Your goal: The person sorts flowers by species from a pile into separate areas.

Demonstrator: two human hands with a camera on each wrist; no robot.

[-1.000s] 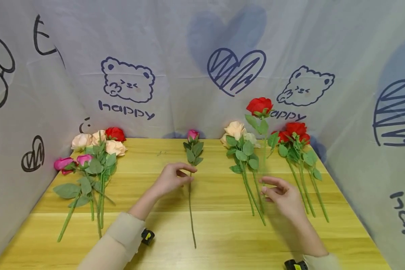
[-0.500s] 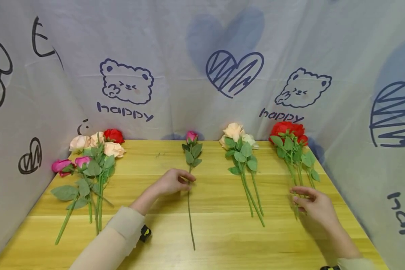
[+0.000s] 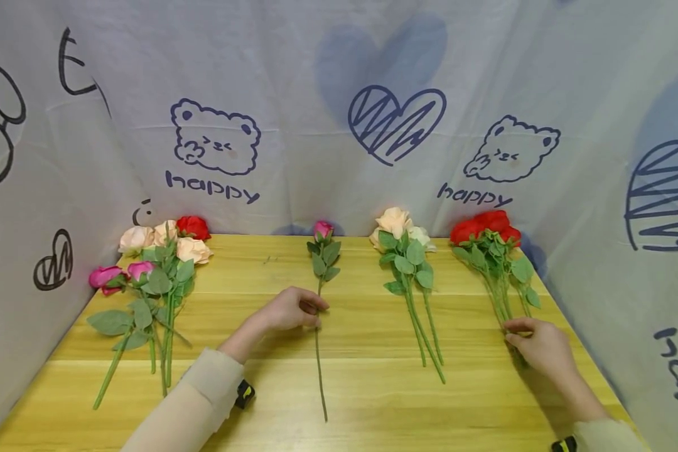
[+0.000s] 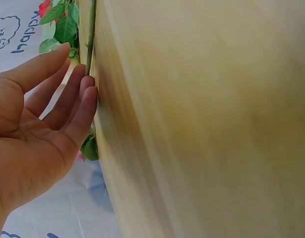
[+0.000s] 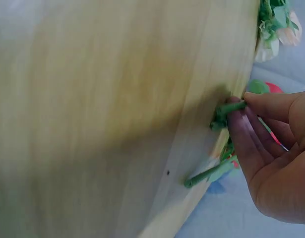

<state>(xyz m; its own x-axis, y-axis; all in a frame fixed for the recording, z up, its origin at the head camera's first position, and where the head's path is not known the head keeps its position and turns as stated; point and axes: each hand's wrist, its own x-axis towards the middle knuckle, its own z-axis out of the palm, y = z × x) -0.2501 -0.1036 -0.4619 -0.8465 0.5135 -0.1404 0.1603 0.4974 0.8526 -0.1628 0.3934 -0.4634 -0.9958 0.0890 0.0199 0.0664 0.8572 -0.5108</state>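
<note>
A red rose (image 3: pixel 468 231) lies among other red roses at the right of the table, and my right hand (image 3: pixel 542 348) pinches its green stem low down. In the right wrist view the stem ends (image 5: pixel 230 107) show at the thumb and index fingertip, and another stem (image 5: pixel 204 174) lies apart from the hand. A single pink rose (image 3: pixel 323 231) with a long thin stem lies in the middle. My left hand (image 3: pixel 294 309) is at that stem, fingers loosely bent. Its thumb stands away from the stem (image 4: pixel 91 44) in the left wrist view, the fingertips right beside it.
Peach and white roses (image 3: pixel 394 221) lie between the two hands. At the left is a mixed pile of peach, red and pink roses (image 3: pixel 166 276). A printed white curtain (image 3: pixel 305 157) borders the wooden table (image 3: pixel 248 263) at the back and sides.
My right hand has carried the red rose rightward from above the peach roses and lowered it onto the red ones. My left hand has stayed beside the pink rose's stem, slightly lower down.
</note>
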